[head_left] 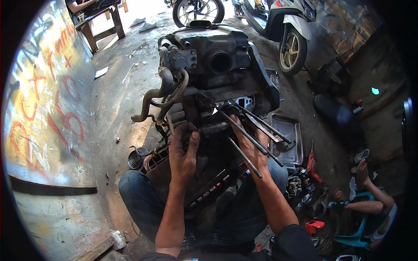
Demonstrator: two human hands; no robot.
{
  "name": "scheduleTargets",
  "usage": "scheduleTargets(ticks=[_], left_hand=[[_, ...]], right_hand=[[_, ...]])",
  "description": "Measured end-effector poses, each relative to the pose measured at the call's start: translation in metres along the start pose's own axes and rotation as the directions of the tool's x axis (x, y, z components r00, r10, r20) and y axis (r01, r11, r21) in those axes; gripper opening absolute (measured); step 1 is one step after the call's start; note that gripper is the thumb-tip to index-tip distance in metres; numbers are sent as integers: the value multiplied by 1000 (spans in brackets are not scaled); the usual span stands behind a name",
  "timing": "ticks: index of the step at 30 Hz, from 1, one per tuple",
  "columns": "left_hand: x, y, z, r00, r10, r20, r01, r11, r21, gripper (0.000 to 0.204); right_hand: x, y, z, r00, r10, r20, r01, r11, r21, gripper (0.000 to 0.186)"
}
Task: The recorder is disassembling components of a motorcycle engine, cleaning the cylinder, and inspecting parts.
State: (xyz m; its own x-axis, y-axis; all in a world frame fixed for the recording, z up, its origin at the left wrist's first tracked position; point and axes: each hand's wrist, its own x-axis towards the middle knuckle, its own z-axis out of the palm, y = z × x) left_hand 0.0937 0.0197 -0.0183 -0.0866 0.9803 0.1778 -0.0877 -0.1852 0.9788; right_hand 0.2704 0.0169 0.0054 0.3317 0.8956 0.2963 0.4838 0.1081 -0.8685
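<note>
At the centre of the frame, one dark engine (209, 35), greasy, with one round opening facing the lower edge. On its left side, one thick bent hose (162, 89) and at least one thinner hose (184, 80) beside it. Below centre, one dark tube (213, 129), lying crosswise between two bare hands. Left of it, one left hand (183, 154), thumb raised, fingers partly bent, just beside the tube's end; cannot tell whether touching or grasping. Right of it, one right hand (250, 143), reaching up among at least three long rods (248, 158), fingertips near the tube's other end; cannot tell whether clenched on anything, with rods in front. Among the rods, one flat metal strip (264, 129), slanting toward the lower right.

Right of centre, one shallow metal tray (300, 148); below it, one red-bodied tool (312, 167) and, farther down, one red block (314, 226). Left of centre, one round black part (136, 161). At the top, one spoked wheel (217, 11); at upper right, one scooter (297, 22). At right, one black seat (335, 111). At lower right, one teal chair (359, 239) under one seated person (374, 206). At upper left, one bench (117, 24) and one more person (77, 6), partly cut off.
</note>
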Motion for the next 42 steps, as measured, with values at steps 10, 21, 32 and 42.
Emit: scheduleTargets(ticks=[10, 21, 32, 42], left_hand=[[-3, -2, 4, 1000, -16, 2, 16, 998, -58, 28], [-17, 12, 9, 1000, 4, 19, -2, 996, -85, 25], [-11, 9, 6, 999, -28, 21, 30, 997, -72, 20], [-12, 14, 5, 994, -108, 20, 110, 977, -183, 20]], right_hand=[[2, 4, 17, 995, 1, -96, 21, 976, 219, 34], [-7, -13, -1, 990, -66, -126, 99, 955, 280, 32], [-15, -6, -13, 999, -46, 16, 46, 999, 26, 31], [-27, -10, -12, 976, 205, -77, -156, 899, 409, 28]])
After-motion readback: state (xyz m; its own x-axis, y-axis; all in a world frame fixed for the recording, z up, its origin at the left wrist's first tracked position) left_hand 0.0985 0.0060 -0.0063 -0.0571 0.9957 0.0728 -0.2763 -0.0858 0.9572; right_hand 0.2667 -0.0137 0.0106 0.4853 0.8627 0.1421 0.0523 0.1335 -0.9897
